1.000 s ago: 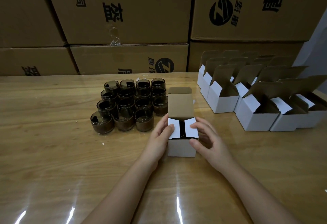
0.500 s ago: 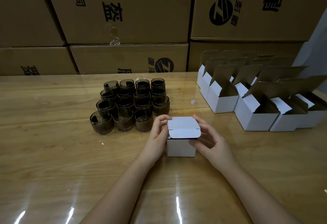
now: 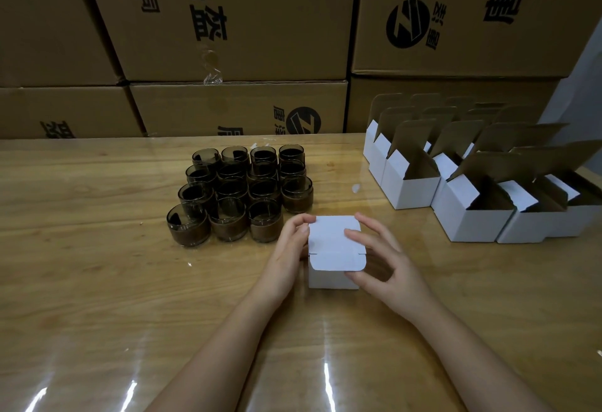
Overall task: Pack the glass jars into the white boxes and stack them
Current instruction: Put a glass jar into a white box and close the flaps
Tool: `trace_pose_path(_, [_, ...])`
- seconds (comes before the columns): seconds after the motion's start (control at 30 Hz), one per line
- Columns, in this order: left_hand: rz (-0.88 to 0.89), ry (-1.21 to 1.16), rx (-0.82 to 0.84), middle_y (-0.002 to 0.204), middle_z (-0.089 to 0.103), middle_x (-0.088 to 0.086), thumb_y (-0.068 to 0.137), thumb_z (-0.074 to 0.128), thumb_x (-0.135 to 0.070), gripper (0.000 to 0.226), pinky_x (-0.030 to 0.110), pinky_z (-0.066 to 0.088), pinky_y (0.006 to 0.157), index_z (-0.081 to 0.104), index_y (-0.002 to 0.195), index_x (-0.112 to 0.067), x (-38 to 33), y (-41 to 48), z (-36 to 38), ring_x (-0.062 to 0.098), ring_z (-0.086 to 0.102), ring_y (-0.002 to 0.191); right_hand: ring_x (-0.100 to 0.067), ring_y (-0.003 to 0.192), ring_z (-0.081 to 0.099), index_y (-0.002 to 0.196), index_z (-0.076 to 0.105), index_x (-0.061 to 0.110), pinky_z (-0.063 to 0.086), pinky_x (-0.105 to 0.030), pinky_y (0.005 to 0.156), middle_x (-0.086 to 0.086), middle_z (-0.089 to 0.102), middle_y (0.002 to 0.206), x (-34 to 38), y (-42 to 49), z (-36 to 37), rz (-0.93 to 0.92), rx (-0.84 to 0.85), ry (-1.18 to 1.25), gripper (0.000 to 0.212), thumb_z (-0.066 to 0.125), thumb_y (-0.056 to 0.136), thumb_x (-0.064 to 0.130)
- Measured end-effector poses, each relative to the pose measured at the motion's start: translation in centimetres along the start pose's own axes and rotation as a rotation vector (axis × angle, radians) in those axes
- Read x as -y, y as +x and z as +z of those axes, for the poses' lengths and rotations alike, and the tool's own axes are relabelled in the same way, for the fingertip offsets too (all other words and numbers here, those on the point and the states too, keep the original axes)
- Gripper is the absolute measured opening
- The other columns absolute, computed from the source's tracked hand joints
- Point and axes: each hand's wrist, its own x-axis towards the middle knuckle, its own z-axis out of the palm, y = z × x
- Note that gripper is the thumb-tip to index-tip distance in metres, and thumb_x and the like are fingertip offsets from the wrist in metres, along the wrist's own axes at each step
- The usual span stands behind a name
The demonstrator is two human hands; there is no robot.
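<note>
White box [image 3: 329, 280]: stands on the table near its front middle, held between both hands. Its lid [image 3: 327, 232] is folded down over the top, so the inside is hidden. All plain white.
Left hand [image 3: 286, 248]: fingers curled against the box's left side, thumb tip at the lid's left back corner, gripping it.
Right hand [image 3: 387, 265]: forefinger laid across the lid, thumb against the front wall just under the tuck flap, pinching lid and flap between them. The other fingers curl loosely beside the right wall.
Tuck flap [image 3: 337, 261]: rounded corners, hanging down outside the front wall, not yet tucked in.
Jars [image 3: 265, 221]: fifteen small dark glass ones, upright, packed in touching rows just left of and behind the held box. Any labels cannot be made out.
Open boxes [image 3: 410, 195]: a cluster of plain white ones at the right of the table, well apart from the hands, brown-lined lids standing up.
Table [image 3: 97, 281]: pale wood with a glossy surface that reflects lights.
Cartons [image 3: 228, 37]: brown cardboard, stacked along the table's far edge behind the jars.
Writing: black Chinese print, turned sideways or upside down. "头盔" and "公司" read on the middle upper carton. A round black logo [image 3: 408, 24] with slanted stripes sits on the right upper carton and again on the lower middle one. Other characters are cut off by the frame.
</note>
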Motion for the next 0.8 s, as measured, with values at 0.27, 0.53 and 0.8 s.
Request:
trace_pose_path(0.27, [0.024, 0.007, 0.101, 0.130, 0.053, -0.005, 0.071, 0.066, -0.044, 0.065, 0.013, 0.044, 0.085, 0.043, 0.129, -0.026, 0.1, -0.8, -0.8, -0.003, 0.055, 0.114, -0.002, 0.135, 0.035, 0.122, 0.059, 0.042, 0.033, -0.011, 0.103, 0.028, 0.033, 0.146, 0.3, 0.0, 0.0, 0.037, -0.007, 0.032, 0.041, 0.064, 0.081, 0.046])
trace_pose_path(0.53, [-0.001, 0.014, 0.198, 0.138, 0.049, -0.006, 0.069, 0.077, -0.011, 0.075, 0.021, 0.045, 0.095, 0.039, 0.132, -0.029, 0.6, -0.2, -1.9, 0.004, 0.052, 0.123, 0.006, 0.134, 0.033, 0.118, 0.062, 0.040, 0.036, -0.034, 0.111, 0.026, 0.035, 0.146, 0.3, -0.1, 0.0, 0.102, -0.014, 0.053, 0.041, 0.070, 0.084, 0.019])
trace_pose_path(0.8, [0.025, 0.042, 0.145, 0.137, 0.053, -0.002, 0.068, 0.082, -0.012, 0.071, 0.026, 0.046, 0.099, 0.047, 0.128, -0.030, 1.1, 0.3, -2.0, 0.008, 0.051, 0.125, 0.005, 0.131, 0.036, 0.113, 0.063, 0.041, 0.042, -0.035, 0.106, 0.023, 0.037, 0.144, 0.4, 0.2, 0.3, 0.078, -0.058, 0.021, 0.036, 0.069, 0.084, 0.020])
